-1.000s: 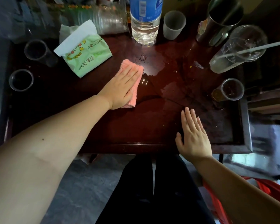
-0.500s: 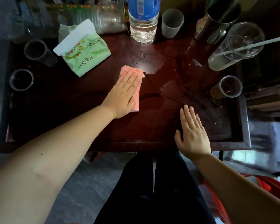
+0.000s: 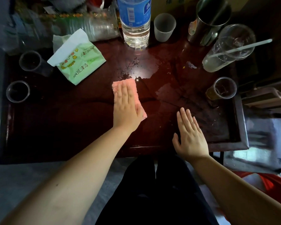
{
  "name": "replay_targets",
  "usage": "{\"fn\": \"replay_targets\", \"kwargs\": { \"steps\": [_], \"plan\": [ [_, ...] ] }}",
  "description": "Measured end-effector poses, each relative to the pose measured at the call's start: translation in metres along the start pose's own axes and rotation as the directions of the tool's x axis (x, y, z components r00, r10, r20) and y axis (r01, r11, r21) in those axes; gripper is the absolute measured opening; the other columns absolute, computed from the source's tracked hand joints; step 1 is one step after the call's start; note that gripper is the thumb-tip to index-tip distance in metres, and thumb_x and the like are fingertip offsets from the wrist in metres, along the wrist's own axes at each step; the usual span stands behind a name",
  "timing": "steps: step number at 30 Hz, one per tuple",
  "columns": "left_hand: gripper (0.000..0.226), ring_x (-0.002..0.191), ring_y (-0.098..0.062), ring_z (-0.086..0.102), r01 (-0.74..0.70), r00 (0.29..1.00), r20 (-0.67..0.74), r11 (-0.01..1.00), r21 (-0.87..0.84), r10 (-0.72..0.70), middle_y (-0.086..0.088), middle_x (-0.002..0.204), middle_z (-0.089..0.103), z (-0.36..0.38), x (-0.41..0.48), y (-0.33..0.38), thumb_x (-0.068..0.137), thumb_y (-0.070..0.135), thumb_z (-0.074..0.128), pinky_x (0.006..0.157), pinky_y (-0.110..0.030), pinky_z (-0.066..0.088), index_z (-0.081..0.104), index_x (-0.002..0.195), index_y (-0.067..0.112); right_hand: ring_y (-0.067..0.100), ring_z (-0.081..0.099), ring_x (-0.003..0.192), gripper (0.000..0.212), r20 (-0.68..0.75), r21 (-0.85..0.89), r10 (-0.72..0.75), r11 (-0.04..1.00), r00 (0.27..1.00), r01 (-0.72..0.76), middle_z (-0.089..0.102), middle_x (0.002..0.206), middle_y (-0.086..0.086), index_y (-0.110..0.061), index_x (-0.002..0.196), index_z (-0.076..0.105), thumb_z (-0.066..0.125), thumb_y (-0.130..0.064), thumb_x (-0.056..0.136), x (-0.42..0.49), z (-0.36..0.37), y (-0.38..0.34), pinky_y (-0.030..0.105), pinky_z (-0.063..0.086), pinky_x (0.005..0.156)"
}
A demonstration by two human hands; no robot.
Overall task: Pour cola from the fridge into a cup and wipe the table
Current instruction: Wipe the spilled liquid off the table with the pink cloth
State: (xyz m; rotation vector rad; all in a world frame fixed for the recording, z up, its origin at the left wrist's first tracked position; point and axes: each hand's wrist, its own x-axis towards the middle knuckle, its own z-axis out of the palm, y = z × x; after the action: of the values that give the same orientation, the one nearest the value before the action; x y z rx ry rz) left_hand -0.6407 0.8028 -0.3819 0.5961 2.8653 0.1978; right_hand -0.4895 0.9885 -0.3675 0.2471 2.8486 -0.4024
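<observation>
Here our left hand (image 3: 126,109) presses a pink cloth (image 3: 133,88) flat on the wet table (image 3: 71,127).
Our right hand (image 3: 191,137) rests open-palmed, grasping nothing.

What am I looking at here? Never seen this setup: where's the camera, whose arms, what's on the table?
No machine: a person wears a wide-angle camera on the head, looking down at their own arms. The left hand presses a pink cloth flat onto the dark wooden table, beside a wet patch. The right hand lies open, palm down, near the front edge, holding nothing. Around them stand a water bottle, a tissue pack, a metal cup and several plastic cups.
</observation>
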Motion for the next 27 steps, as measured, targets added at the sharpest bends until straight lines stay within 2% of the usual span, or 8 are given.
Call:
{"fn": "replay_targets", "kwargs": {
  "steps": [10, 15, 20, 27],
  "plan": [
    [0.081, 0.149, -0.034, -0.001, -0.012, 1.000, -0.003, 0.999, -0.044, 0.012, -0.023, 0.159, 0.002, -0.007, 0.035, 0.003, 0.084, 0.038, 0.014, 0.122, -0.043, -0.001, 0.005, 0.151, -0.005, 0.022, -0.001, 0.148, 0.072, 0.005, 0.003, 0.001, 1.000, 1.000, -0.001, 0.007, 0.159, 0.010, -0.004, 0.150, 0.015, 0.034, -0.031, 0.085, 0.001, -0.002, -0.001, 0.040, 0.011, 0.120],
    [0.078, 0.149, -0.030, -0.005, -0.249, 0.966, 0.090, 0.966, 0.074, 0.242, -0.018, 0.161, 0.001, -0.019, 0.068, -0.009, 0.085, 0.037, 0.016, 0.121, -0.041, -0.004, 0.003, 0.152, -0.001, 0.022, 0.000, 0.148, 0.073, 0.006, 0.010, -0.001, 1.000, 1.000, 0.001, 0.007, 0.159, 0.010, -0.004, 0.150, 0.015, 0.035, -0.031, 0.086, 0.001, -0.001, 0.000, 0.039, 0.011, 0.120],
    [0.079, 0.149, -0.029, 0.002, -0.522, 0.850, 0.141, 0.849, 0.086, 0.508, -0.017, 0.160, 0.009, -0.031, 0.083, -0.024, 0.082, 0.038, 0.017, 0.121, -0.038, -0.004, 0.010, 0.152, 0.001, 0.022, -0.001, 0.147, 0.073, 0.009, 0.009, -0.007, 1.000, 1.000, 0.007, 0.006, 0.159, 0.010, -0.004, 0.150, 0.014, 0.037, -0.031, 0.086, 0.001, 0.000, 0.001, 0.039, 0.010, 0.120],
    [0.076, 0.149, -0.028, 0.009, -0.589, 0.801, 0.151, 0.808, 0.021, 0.579, -0.013, 0.160, 0.013, -0.026, 0.074, -0.023, 0.084, 0.037, 0.023, 0.121, -0.043, 0.008, 0.016, 0.153, 0.005, 0.022, 0.000, 0.147, 0.073, -0.003, 0.017, -0.010, 1.000, 1.000, 0.010, 0.007, 0.159, 0.010, -0.004, 0.150, 0.015, 0.036, -0.031, 0.085, 0.001, -0.002, -0.001, 0.038, 0.009, 0.120]
  ]
}}
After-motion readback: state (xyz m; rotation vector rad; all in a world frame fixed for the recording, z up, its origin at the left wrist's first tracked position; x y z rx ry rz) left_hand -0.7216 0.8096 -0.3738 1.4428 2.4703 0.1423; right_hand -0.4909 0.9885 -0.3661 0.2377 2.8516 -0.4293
